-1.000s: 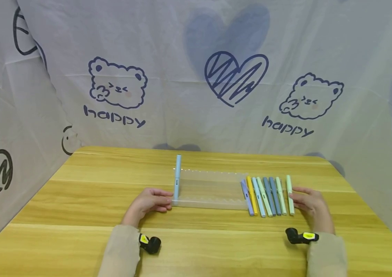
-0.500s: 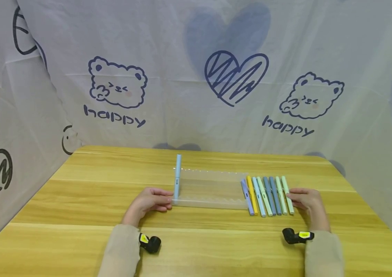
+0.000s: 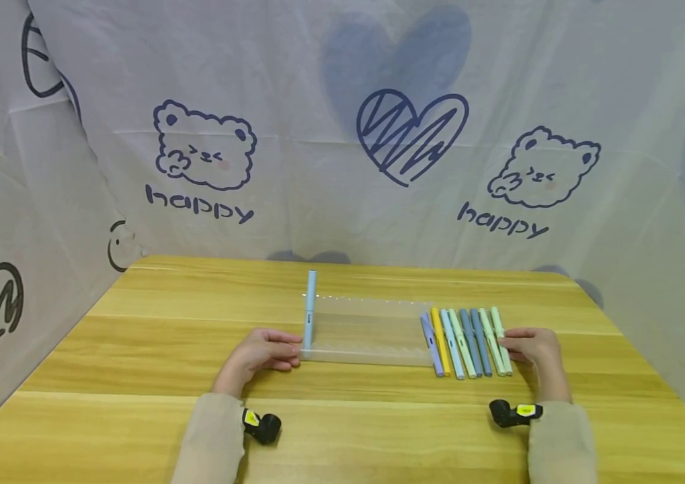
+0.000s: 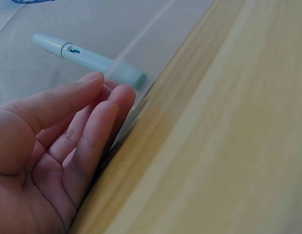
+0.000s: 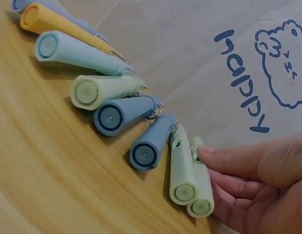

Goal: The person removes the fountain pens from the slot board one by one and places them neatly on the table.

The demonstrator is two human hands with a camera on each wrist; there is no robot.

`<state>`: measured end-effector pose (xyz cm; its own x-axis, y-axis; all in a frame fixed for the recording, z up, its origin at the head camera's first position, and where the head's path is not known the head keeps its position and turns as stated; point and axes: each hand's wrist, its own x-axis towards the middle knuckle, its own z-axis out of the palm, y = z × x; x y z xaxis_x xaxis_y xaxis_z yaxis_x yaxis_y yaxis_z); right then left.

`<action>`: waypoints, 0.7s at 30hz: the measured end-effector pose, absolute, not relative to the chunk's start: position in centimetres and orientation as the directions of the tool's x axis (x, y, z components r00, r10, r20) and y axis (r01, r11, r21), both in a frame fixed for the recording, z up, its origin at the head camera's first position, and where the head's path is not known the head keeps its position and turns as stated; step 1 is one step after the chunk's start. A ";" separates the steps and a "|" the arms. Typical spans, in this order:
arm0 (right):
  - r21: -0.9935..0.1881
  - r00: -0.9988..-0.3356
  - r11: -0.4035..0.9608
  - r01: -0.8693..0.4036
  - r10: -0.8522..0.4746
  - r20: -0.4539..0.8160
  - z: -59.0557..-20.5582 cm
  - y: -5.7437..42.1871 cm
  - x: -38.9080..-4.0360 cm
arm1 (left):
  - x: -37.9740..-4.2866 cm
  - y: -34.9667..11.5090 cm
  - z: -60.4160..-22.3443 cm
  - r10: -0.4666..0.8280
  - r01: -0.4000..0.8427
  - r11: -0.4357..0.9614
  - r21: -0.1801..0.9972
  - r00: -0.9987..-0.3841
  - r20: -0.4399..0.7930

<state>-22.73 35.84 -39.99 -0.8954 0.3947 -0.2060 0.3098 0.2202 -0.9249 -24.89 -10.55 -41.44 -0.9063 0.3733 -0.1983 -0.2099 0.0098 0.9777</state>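
My left hand pinches the left front corner of a clear plastic pen tray between thumb and fingertips, as the left wrist view shows. In the tray's leftmost slot lies a light blue pen, its far end reaching past the back edge. To the tray's right, several capped pens lie in a row on the table. My right hand holds the rightmost one, a light green pen, with the thumb on its side. That pen lies right against another light green pen.
Leftward in the row come two dark blue pens, another light green pen, a light blue pen, a yellow pen and a lavender pen at the tray's right end. Printed cloth hangs behind the wooden table.
My right hand has moved left, bringing the rightmost light green pen up against its neighbour, which has shifted slightly and lies more slanted. My left hand has stayed at the tray's corner.
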 end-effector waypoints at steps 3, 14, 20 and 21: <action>-0.919 -0.895 0.239 0.315 0.398 -0.203 -40.0 35.8 -22.7 | -24.9 -10.6 -41.5 0.373 -0.209 0.008 0.978 -0.907 -0.197; -0.910 -0.896 0.272 0.313 0.402 -0.189 -39.7 35.5 -22.7 | -24.8 -10.6 -41.4 0.371 -0.212 0.006 0.977 -0.907 -0.199; -0.906 -0.904 0.326 0.270 0.409 -0.123 -39.3 35.2 -22.6 | -24.9 -10.6 -41.5 0.377 -0.207 0.004 0.978 -0.906 -0.194; -0.911 -0.902 0.324 0.255 0.419 -0.104 -39.2 35.2 -22.7 | -24.9 -10.6 -41.5 0.377 -0.207 0.003 0.978 -0.906 -0.193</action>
